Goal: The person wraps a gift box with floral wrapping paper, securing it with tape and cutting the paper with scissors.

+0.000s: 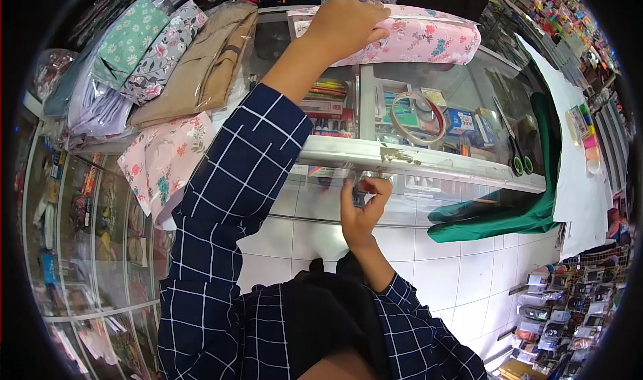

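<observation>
A long parcel in pink floral wrapping paper [435, 39] lies along the far part of the glass counter. My left hand [345, 28] rests on its left half, fingers bent and pressed against the paper near a lengthwise pale edge. Lower down, in front of the counter's near rail, my right hand [365, 206] is raised with thumb and forefinger apart. Something clear shows by its fingertips, too faint to name. Between the hands and the scissors [514, 142] a roll of tape [416, 117] lies on the glass.
Bagged folded clothes [201, 65] pile up at the left, above a floral paper offcut [167, 159]. Green cloth or paper [495, 222] hangs over the counter's right end beside white sheets [569, 159]. Goods fill the glass case [87, 226] and the hanging rack [556, 313].
</observation>
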The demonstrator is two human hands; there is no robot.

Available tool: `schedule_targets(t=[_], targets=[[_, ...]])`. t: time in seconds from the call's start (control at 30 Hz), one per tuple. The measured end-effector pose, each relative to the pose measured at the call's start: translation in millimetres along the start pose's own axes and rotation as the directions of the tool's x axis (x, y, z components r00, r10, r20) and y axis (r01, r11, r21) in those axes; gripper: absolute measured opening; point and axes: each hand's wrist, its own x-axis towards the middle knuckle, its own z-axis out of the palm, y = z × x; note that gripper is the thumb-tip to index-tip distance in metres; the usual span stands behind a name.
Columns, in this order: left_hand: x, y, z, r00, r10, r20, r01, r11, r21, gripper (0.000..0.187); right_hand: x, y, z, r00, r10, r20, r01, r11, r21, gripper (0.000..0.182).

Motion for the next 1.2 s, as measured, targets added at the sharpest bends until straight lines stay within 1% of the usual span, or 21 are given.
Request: schedule_targets(t=[0.07,0.17,0.2,0.3,0.37,0.4,0.5,0.53,0.63,0.73,0.83,0.87,0.97,1.0,1.1,1.13,1.2], targets=[[4,0,6,1.0,0.0,-0.013,-0.001,1.0,-0.013,0.038,5,5,-4,0.999,-0.035,-0.018,0.036,0.999,0.013,0.035],[-5,-1,5,0.999,0.002,-0.054,-0.004,1.0,-0.022,0.038,-1,-7,-10,0.999,-0.034,0.013,0.033,0.998,0.059,0.031],[-5,0,3,0.999,-0.006,-0.039,0.005,1.0,-0.019,0.038,-2,-8,-14,0.998,-0.035,0.059,0.031,0.997,0.064,0.032],[-4,2,0,1.0,-0.027,-0.007,0.027,1.0,-0.014,0.038,-1,-16,-17,0.996,0.03,0.087,-0.042,0.988,0.15,0.041],[-3,0,1,0.999,-0.032,-0.008,0.032,0.999,-0.018,0.038,-1,-24,-23,0.976,0.098,0.194,-0.146,0.957,0.252,0.049],[-3,-1,2,1.0,-0.028,-0.015,0.027,0.999,-0.023,0.038,1,-29,-27,0.96,0.127,0.249,-0.201,0.934,0.297,0.054],[-3,-2,5,0.999,-0.026,-0.021,0.025,0.999,-0.032,0.038,14,-48,-43,0.867,0.126,0.482,-0.28,0.924,0.261,0.063],[-3,-2,6,0.999,-0.032,-0.016,0.031,0.999,-0.03,0.038,15,-46,-46,0.841,0.114,0.529,-0.299,0.913,0.278,0.066],[-4,-3,6,0.999,-0.018,-0.034,0.017,0.999,-0.027,0.039,21,-50,-47,0.825,0.111,0.554,-0.315,0.904,0.289,0.071],[-5,-3,5,0.999,-0.017,-0.028,0.016,1.0,-0.018,0.039,33,-53,-54,0.729,0.136,0.671,-0.415,0.868,0.274,0.077],[-5,-2,4,0.999,-0.013,-0.031,0.013,1.0,-0.012,0.039,45,-61,-63,0.663,0.108,0.741,-0.421,0.872,0.25,0.082],[-5,-2,4,0.999,-0.009,-0.036,0.008,1.0,-0.013,0.039,48,-65,-64,0.686,0.101,0.721,-0.42,0.863,0.279,0.079],[-5,-5,10,0.997,0.001,-0.081,-0.002,1.0,-0.012,0.039,45,-62,-67,0.614,0.321,0.721,-0.704,0.637,0.316,0.069],[-5,-5,11,0.997,-0.002,-0.083,0.001,1.0,-0.019,0.039,47,-68,-64,0.607,0.416,0.677,-0.758,0.56,0.335,0.054],[-5,-5,12,0.996,-0.009,-0.088,0.006,1.0,-0.029,0.039,59,-68,-68,0.467,0.467,0.751,-0.851,0.469,0.237,0.043],[-6,-5,13,0.996,-0.008,-0.091,0.006,1.0,-0.028,0.039,58,-64,-67,0.481,0.452,0.751,-0.828,0.516,0.219,0.04],[-6,-5,13,0.996,-0.005,-0.094,0.002,1.0,-0.028,0.039,65,-65,-66,0.433,0.431,0.792,-0.86,0.461,0.219,0.041]])
